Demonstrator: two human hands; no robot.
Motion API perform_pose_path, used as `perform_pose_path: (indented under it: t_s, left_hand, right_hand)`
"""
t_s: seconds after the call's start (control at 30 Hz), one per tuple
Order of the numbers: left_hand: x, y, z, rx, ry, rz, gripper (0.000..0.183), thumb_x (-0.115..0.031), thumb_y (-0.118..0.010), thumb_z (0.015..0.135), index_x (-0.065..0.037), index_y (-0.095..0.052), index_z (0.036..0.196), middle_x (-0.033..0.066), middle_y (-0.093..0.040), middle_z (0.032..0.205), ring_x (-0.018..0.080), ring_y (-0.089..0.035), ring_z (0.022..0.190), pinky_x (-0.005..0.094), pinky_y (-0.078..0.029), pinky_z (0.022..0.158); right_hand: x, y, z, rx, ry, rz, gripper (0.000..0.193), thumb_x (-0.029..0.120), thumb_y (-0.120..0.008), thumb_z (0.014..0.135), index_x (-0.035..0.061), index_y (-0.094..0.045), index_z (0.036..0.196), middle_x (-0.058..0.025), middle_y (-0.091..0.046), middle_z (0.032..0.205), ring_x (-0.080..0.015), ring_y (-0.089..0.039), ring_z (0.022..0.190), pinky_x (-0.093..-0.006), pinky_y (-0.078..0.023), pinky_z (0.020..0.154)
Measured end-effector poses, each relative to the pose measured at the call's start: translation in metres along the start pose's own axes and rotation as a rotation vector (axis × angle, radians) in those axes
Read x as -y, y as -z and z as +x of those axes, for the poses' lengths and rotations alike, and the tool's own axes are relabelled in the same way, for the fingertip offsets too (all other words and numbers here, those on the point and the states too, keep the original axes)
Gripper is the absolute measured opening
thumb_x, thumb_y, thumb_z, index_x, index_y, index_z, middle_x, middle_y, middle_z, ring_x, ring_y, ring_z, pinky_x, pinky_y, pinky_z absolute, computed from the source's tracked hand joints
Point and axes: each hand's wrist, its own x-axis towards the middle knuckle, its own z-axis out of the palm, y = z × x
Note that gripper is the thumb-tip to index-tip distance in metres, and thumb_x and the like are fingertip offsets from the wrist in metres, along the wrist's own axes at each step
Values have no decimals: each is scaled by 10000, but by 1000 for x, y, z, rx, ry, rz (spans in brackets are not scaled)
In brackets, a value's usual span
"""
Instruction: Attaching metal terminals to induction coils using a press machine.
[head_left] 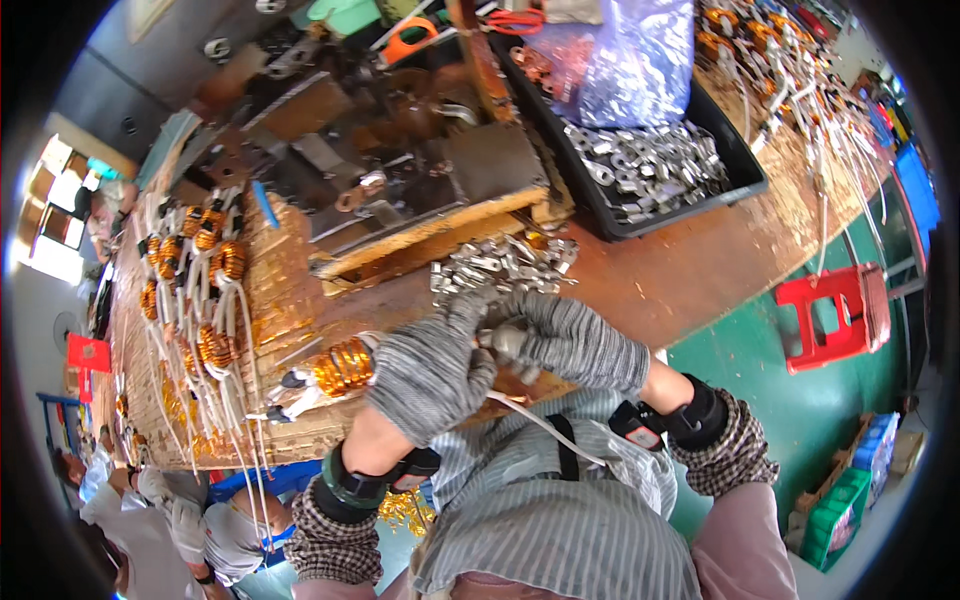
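Both my hands wear grey knitted gloves and meet at the table's front edge. My left hand [425,375] is closed around the white leads of a copper-wire coil [343,368]. The coil's orange windings stick out to the left of that hand, with black-tipped ends beyond. One white lead [548,428] runs out from between my hands to the right, over my striped apron. My right hand [570,342] is closed, its fingertips pinched together against my left fingers; what they pinch is hidden. Just beyond my hands lies a loose pile of small silvery metal terminals [505,265].
A dark metal fixture [380,180] on a wooden base stands behind the pile. Right of it sits a black tray [690,205] with terminals and a plastic bag. Finished-looking coils [215,260] lie left, more far right. A red stool [830,315] stands right; people sit lower left.
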Motion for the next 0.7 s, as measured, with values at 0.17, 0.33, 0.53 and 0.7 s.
perform_pose_path:
  t_s: [0.17,0.33,0.53,0.7]
  left_hand:
    - [10,-2,-6,-213,-106,113,502,-209,-649,702,-55,-481,1150,171,-540,985,333,-559,842,411,-472,685]
    - [20,10,-20,-182,-152,253,512,-288,-703,680,-72,-524,1108,139,-545,953,307,-545,814,402,-467,694]
    - [47,54,-17,-479,-58,-88,252,-153,-635,794,-43,-616,1019,110,-599,897,216,-585,793,308,-483,709]
    - [98,71,22,-600,99,-197,221,-129,-634,805,-15,-620,994,101,-616,932,164,-591,800,261,-475,726]
  right_hand:
    - [16,0,14,102,-340,-5,402,306,-616,833,44,-561,1133,-54,-628,864,-101,-552,694,-250,-471,658]
    - [-8,-9,24,-6,-25,-220,382,358,-658,779,25,-642,965,-108,-661,837,-178,-594,710,-308,-475,692]
    - [-4,-18,21,-99,-7,-314,308,307,-654,776,8,-645,853,-135,-620,710,-205,-564,633,-309,-453,637]
    - [3,-22,21,-94,5,-376,325,321,-651,782,1,-616,828,-154,-568,654,-222,-489,560,-337,-421,575]
